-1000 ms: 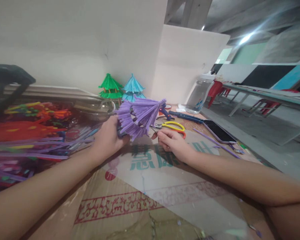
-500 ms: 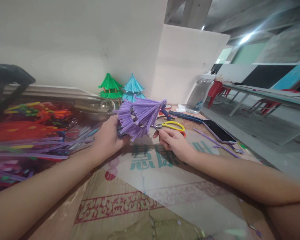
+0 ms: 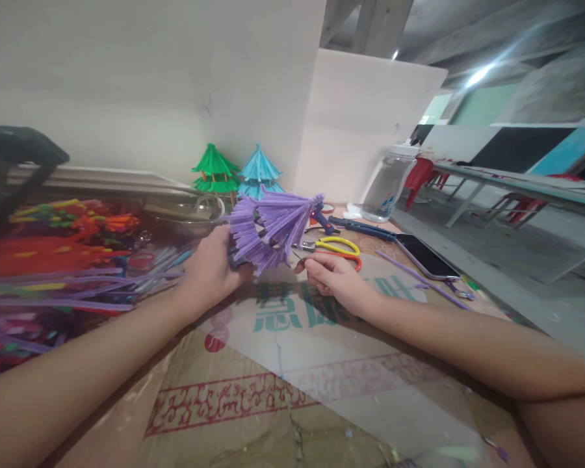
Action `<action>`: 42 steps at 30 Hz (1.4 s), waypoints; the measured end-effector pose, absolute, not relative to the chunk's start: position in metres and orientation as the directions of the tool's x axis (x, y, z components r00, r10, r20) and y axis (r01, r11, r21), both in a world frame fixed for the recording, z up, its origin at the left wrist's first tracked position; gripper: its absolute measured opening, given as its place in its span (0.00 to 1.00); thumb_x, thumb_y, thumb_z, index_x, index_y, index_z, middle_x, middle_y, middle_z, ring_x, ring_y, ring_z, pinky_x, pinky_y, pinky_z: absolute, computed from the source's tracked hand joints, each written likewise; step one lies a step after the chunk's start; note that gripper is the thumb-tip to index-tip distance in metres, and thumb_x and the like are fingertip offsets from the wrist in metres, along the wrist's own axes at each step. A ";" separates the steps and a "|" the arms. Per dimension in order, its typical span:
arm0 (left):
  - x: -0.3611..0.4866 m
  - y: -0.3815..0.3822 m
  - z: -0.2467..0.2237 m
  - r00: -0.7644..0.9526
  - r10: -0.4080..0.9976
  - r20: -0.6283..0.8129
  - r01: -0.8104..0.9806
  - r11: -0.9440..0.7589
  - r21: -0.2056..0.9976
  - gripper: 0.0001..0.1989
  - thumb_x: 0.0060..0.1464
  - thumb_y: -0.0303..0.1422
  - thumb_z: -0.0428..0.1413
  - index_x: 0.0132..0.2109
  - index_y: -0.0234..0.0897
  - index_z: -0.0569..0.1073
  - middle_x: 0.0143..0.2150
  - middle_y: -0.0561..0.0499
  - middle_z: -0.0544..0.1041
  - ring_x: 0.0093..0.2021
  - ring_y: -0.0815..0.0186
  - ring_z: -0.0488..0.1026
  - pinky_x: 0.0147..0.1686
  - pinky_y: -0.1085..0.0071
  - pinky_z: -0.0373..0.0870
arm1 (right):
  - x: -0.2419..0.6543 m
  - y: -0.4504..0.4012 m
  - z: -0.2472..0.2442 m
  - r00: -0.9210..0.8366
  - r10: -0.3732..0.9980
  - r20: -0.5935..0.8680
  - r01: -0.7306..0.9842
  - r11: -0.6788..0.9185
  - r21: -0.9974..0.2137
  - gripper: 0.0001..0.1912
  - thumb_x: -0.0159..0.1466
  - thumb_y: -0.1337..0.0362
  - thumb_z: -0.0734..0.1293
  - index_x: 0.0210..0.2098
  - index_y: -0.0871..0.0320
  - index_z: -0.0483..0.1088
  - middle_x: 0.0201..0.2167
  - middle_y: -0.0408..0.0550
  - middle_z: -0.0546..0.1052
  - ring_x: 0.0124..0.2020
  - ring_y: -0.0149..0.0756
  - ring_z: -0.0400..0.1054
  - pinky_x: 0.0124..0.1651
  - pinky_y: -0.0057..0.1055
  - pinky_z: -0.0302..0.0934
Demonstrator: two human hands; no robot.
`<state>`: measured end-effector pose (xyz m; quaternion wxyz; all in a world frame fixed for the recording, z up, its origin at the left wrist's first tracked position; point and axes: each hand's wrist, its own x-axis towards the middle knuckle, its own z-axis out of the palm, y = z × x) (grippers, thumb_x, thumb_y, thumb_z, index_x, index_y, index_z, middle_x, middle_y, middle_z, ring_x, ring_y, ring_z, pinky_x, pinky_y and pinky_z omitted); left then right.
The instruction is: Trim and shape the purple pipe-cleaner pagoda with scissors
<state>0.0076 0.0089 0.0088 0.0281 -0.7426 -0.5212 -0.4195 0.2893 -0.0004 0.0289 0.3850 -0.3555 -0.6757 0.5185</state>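
A purple two-tiered pavilion made of pipe cleaners (image 3: 277,227) lies tilted on its side in the air, its pointed top toward the right. My left hand (image 3: 214,260) is closed around its base at the left; the fingers behind it are hidden. Close to the lower edge of the purple roof, my right hand (image 3: 331,276) is closed in a pinch. A thin dark sliver shows at its fingertips, too small to name. Just behind that hand lie scissors with yellow and red handles (image 3: 338,246).
Green (image 3: 214,170) and blue (image 3: 259,170) pavilions stand by the wall. At right are a glue gun (image 3: 325,221), a blue utility knife (image 3: 363,229), a phone (image 3: 428,257), a purple pipe cleaner (image 3: 414,274) and a clear bottle (image 3: 389,185). Colourful pipe cleaners (image 3: 73,279) heap at left.
My right hand has shifted slightly left and down, its fingertips a little lower beside the purple roof. My left hand and the pavilion have hardly moved.
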 end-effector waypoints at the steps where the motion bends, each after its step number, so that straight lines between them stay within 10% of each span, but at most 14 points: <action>1: 0.007 0.009 0.008 0.103 0.751 0.652 0.801 -0.451 0.394 0.26 0.54 0.35 0.64 0.59 0.43 0.68 0.55 0.41 0.79 0.60 0.41 0.79 0.60 0.44 0.78 | 0.289 0.000 0.028 -0.459 0.875 0.151 0.082 0.211 -0.974 0.33 0.64 0.31 0.75 0.39 0.57 0.76 0.21 0.33 0.57 0.23 0.28 0.45 0.25 0.30 0.37; 42: 0.007 0.010 0.010 0.125 0.745 0.655 0.805 -0.462 0.372 0.27 0.56 0.36 0.63 0.61 0.39 0.69 0.57 0.36 0.79 0.62 0.37 0.79 0.60 0.40 0.78 | 0.290 -0.001 0.031 -0.407 0.894 0.189 0.090 0.245 -0.965 0.33 0.65 0.29 0.73 0.36 0.55 0.73 0.20 0.34 0.58 0.22 0.29 0.47 0.26 0.31 0.38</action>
